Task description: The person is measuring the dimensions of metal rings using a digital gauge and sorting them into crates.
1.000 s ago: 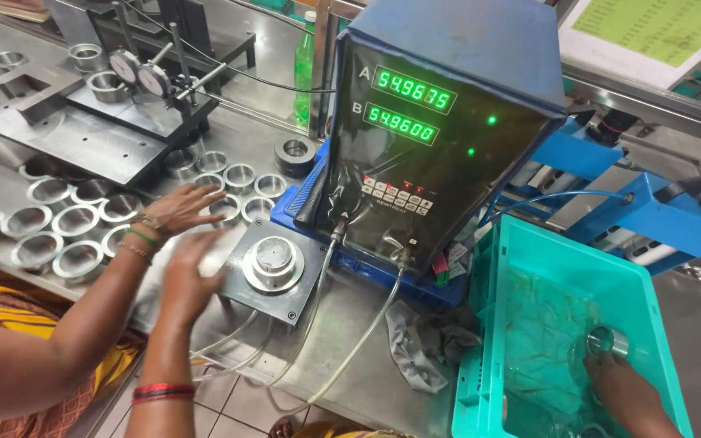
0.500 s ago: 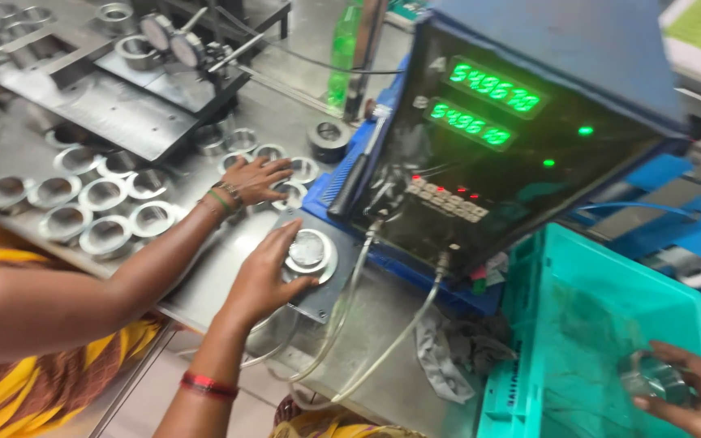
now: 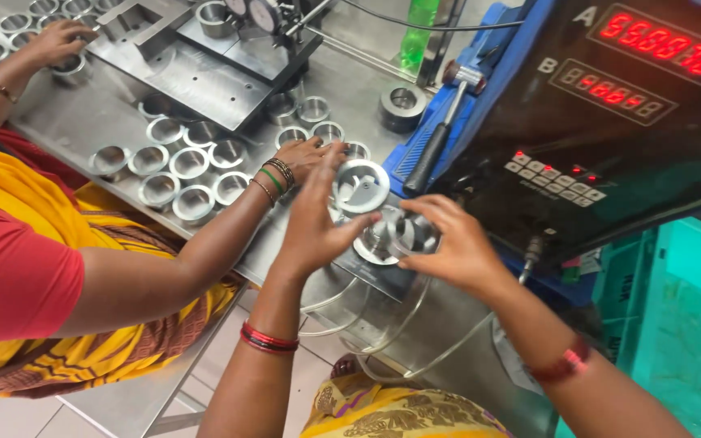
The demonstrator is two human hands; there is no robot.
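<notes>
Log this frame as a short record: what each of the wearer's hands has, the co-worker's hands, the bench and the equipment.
left hand: lifts a metal ring
right hand: holds a second ring on the gauge fixture
co-worker's hand: rests among loose rings
co-worker's other hand: on a ring at the far left
bench: steel, strewn with rings
display unit: black, red digits lit
bin: teal, at right

The ring [image 3: 360, 186] in the left hand [image 3: 314, 219] is bright, polished metal. The rings [image 3: 180, 162] on the left are smooth, shiny metal too. The bench [image 3: 83, 113] is brushed steel, dull. The crate [image 3: 683, 324] on the right is matt teal plastic.
</notes>
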